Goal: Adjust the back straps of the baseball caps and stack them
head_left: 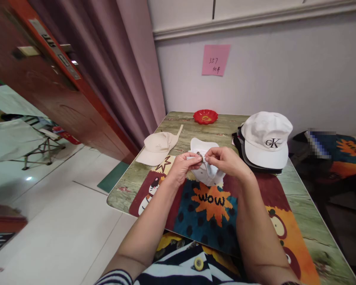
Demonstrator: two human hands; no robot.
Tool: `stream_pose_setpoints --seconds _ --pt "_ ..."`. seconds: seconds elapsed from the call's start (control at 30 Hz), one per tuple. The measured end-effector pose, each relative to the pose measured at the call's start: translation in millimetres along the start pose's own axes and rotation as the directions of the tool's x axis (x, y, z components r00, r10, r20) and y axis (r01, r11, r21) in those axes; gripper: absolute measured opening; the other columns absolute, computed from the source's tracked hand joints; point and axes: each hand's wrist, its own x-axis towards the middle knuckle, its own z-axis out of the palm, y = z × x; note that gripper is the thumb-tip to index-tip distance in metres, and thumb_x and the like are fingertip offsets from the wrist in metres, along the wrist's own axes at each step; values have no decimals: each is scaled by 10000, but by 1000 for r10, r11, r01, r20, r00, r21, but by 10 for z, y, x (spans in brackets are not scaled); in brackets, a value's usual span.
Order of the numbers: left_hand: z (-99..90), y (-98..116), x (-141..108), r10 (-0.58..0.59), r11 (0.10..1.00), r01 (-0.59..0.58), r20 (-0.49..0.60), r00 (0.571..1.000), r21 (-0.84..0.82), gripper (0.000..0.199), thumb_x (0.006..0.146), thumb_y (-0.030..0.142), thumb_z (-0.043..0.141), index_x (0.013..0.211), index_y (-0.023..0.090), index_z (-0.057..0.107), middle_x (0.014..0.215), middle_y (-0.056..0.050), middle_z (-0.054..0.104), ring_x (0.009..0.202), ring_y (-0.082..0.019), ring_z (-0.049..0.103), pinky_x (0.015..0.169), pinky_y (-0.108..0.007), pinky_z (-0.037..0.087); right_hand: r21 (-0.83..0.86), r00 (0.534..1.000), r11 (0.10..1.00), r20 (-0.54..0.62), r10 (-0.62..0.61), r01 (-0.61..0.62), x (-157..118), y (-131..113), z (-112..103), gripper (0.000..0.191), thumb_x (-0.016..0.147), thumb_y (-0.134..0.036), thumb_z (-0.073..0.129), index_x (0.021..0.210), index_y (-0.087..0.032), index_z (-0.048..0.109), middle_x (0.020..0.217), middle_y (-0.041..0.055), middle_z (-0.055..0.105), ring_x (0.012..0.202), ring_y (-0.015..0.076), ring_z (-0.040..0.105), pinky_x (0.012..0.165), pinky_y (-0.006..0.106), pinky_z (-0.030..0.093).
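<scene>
A white baseball cap point(206, 177) rests on the printed mat, its back strap raised between my hands. My left hand point(182, 167) pinches one end of the strap, close to a small metal buckle point(201, 157). From the other side, my right hand point(224, 161) has finger and thumb closed on the strap's other part. The fingers partly cover the buckle, so I cannot tell whether the strap runs through it. To the left lies a cream cap point(158, 147) with its strap sticking out loose.
A stack of caps topped by a white one point(268, 136) with black letters stands at the right. A red scalloped dish point(205, 116) sits near the wall. The mat point(213, 206) covers the table's front. A pink note point(216, 59) is on the wall; a wooden door point(77, 95) stands left.
</scene>
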Motion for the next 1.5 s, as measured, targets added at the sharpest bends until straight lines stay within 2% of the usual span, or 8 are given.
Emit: stream_pose_setpoints --seconds 0.17,0.23,0.3,0.43,0.67,0.9,1.1,1.5 --pt "-66 67 82 260 896 -249 20 965 366 378 681 430 855 906 152 734 837 -41 711 732 -153 632 702 -276 485 61 998 997 45 36 -38 11 90 -33 239 834 -390 601 827 -181 719 674 4 649 569 121 502 531 235 331" --pt "-111 161 142 406 754 -410 127 905 514 394 723 419 822 1020 174 738 1055 -76 719 983 -217 646 884 -322 488 73 998 996 47 46 -50 15 94 -32 242 836 -394 596 832 -185 718 673 1 645 563 119 486 528 237 325" --pt "-155 271 209 401 656 -502 302 865 564 438 763 415 787 1140 202 722 1254 -88 678 1201 -260 585 1035 -353 430 82 997 995 52 50 -54 19 80 -20 248 841 -397 588 832 -186 717 670 2 641 559 119 478 527 240 324" --pt "-227 424 338 77 704 -432 544 835 563 390 865 449 678 1153 190 724 1205 -77 707 1145 -250 618 998 -345 442 74 997 996 60 42 -47 34 51 14 250 848 -397 588 832 -183 718 661 4 635 564 124 488 529 245 326" --pt "-289 470 463 -100 763 -274 526 844 586 333 814 451 739 948 147 748 878 -30 697 806 -154 597 750 -269 445 117 999 993 49 -3 -3 31 160 -64 350 919 -436 511 845 -178 736 790 39 705 698 166 577 616 264 410" --pt "-207 481 453 -89 763 -303 558 825 570 344 814 433 753 1012 152 751 963 -55 724 882 -172 629 812 -283 466 325 974 938 220 49 -120 -15 244 -105 335 841 -470 669 956 -159 714 769 28 692 675 149 574 593 243 401" --pt "-165 450 364 17 751 -380 559 829 540 399 781 410 788 1091 167 726 1114 -82 716 1023 -213 636 887 -302 471 223 985 968 150 80 -113 1 226 -71 260 850 -422 634 901 -181 720 703 7 655 613 133 518 560 244 365" --pt "-206 428 403 -66 756 -294 515 854 584 346 788 433 762 980 145 753 929 -52 711 825 -160 597 753 -268 456 148 989 987 144 35 -57 12 236 -69 266 857 -423 636 916 -179 724 754 17 693 650 143 561 572 244 387"
